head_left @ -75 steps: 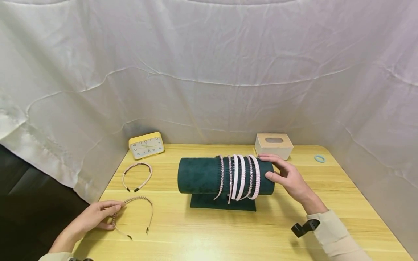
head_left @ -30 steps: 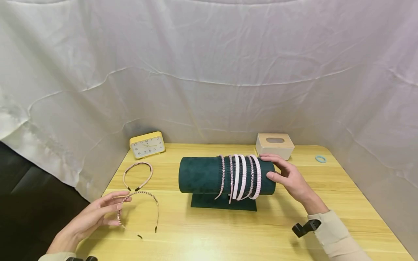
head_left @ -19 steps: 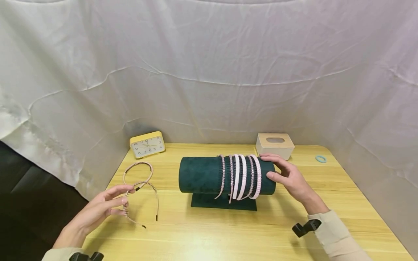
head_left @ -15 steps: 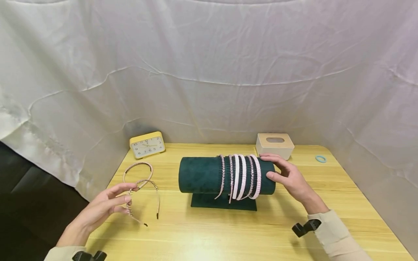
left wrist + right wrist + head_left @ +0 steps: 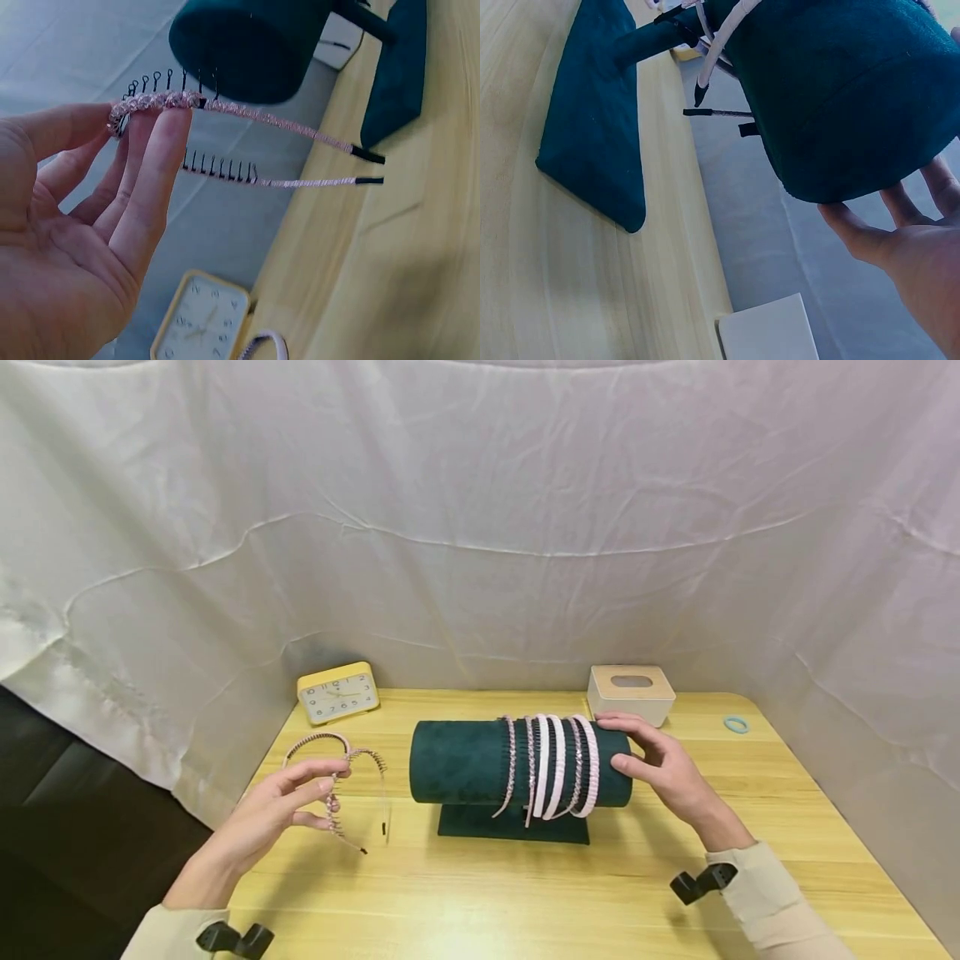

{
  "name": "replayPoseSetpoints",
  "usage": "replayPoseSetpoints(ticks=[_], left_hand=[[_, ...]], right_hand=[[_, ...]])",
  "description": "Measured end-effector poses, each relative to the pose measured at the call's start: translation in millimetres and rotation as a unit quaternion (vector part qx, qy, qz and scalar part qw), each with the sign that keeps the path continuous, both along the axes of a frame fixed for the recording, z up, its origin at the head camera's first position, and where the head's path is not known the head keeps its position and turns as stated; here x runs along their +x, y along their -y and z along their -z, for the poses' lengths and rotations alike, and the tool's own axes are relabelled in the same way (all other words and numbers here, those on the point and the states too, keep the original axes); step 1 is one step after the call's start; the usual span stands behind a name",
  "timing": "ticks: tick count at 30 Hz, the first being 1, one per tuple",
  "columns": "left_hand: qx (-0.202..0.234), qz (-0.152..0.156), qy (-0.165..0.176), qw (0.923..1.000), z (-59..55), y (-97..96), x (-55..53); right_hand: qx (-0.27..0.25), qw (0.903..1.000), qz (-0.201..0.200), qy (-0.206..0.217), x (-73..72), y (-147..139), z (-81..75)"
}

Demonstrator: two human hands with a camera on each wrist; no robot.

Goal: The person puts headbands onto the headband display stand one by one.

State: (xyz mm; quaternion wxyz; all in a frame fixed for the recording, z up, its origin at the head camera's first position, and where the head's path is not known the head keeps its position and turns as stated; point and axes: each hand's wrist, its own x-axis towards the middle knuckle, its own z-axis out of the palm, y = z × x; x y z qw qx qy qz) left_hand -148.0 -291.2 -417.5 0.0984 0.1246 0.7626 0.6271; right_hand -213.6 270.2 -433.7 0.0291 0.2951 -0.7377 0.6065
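Note:
Clear of the tabletop, my left hand (image 5: 258,818) pinches a thin pink headband (image 5: 277,120) with black comb teeth between thumb and fingers. Its two black-tipped ends point away from the palm in the left wrist view. A dark green velvet headband stand (image 5: 457,762), a roll on a flat base, stands mid-table. Several pink and white headbands (image 5: 560,768) hang over the roll's right half. My right hand (image 5: 667,772) holds the roll's right end, fingers over the top and thumb at the front. Another pink headband (image 5: 311,737) lies at left, partly hidden behind my left hand.
A yellow alarm clock (image 5: 339,695) stands at the back left. Behind the stand's right end sits a white tissue box (image 5: 630,695) with a wooden top. A light blue ring (image 5: 736,725) lies at the far right. Pale curtains (image 5: 480,527) enclose the table.
My left hand has lifted the pink headband from the table and carried it up and to the right, past the lying headband. My right hand stays on the stand.

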Motion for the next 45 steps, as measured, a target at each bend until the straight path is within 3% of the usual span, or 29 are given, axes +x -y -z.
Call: replayPoseSetpoints(ticks=[8,16,38,45], left_hand=[[0.015,-0.015,-0.005,0.9998,-7.1,-34.6,-15.0],[0.035,-0.008,-0.018,0.9992,-15.9,-57.0,-26.4],[0.052,-0.016,-0.003,0.9985,-20.1,-86.1,-42.5],[0.054,0.004,-0.009,0.9985,-20.8,-91.3,-45.2]], right_hand=[[-0.005,1.0,-0.004,-0.001,-0.5,1.4,-0.6],[-0.004,1.0,-0.004,0.001,-0.7,2.4,0.1],[-0.001,1.0,0.004,0.007,0.0,0.8,0.6],[-0.003,1.0,0.004,0.008,0.5,0.6,0.5]])
